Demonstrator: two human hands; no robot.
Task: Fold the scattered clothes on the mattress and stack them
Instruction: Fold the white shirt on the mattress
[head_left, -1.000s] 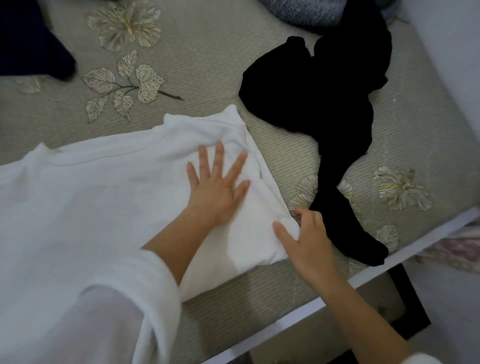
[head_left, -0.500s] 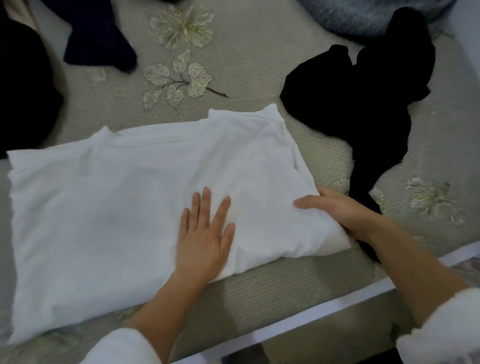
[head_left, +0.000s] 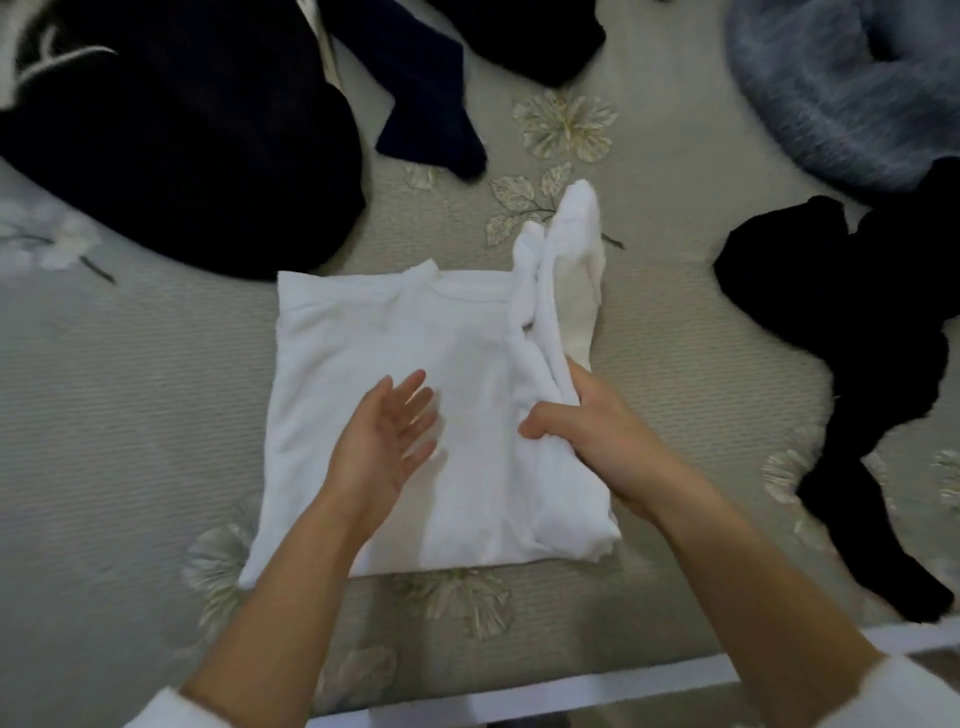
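Six pieces in all.
One white folded cotton top (head_left: 395, 338); four dark crumpled garments (head_left: 182, 130), ten to three o'clock; one fluffy blue-grey knit (head_left: 831, 93).

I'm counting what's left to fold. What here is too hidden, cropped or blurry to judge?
- Head view: the dark garment, top left, is cut off by the frame's edges.
- The fluffy blue-grey garment runs off the top right corner.
- The left hand is motion-blurred; whether it touches the white garment is unclear.
- The right hand grips the white garment's bunched side, hiding the fold beneath.
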